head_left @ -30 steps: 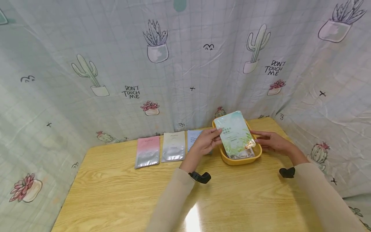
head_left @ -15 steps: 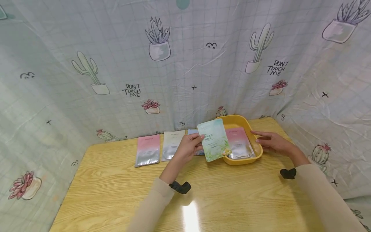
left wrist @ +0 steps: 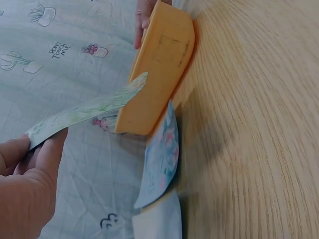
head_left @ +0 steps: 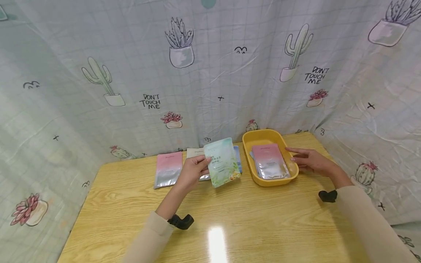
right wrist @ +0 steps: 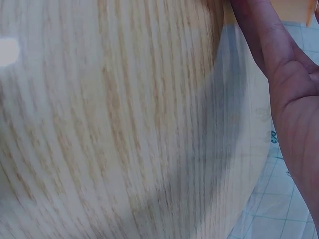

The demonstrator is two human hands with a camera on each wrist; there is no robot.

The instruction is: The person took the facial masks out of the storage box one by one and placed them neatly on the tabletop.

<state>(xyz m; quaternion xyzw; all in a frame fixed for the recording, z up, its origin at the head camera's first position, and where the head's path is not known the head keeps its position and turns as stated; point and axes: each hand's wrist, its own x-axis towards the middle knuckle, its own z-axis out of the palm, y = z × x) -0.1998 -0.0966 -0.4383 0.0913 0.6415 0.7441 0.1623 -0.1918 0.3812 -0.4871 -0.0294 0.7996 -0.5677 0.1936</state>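
My left hand (head_left: 192, 168) pinches a green face mask packet (head_left: 223, 162) by its left edge, thumb on the printed front. The packet is tilted above the table; in the left wrist view it appears nearly edge-on. Behind it, partly covered in the head view, lie a cream packet (head_left: 194, 152) and a blue packet (head_left: 237, 157). My right hand (head_left: 313, 161) is at the right side of a yellow basket (head_left: 263, 136), fingers extended to its rim. Inside the basket lies a pink-and-silver packet (head_left: 270, 160), with a blue edge showing beneath it.
Another pink-and-silver packet (head_left: 169, 170) lies at the left end of the row on the wooden table (head_left: 260, 219). A cactus-print curtain (head_left: 210, 80) hangs right behind the table's back edge and along both sides.
My left hand has lifted the green packet out of the basket and carried it left, over the cream and blue packets. The pink packet in the basket is uncovered. My right hand has stayed at the basket.
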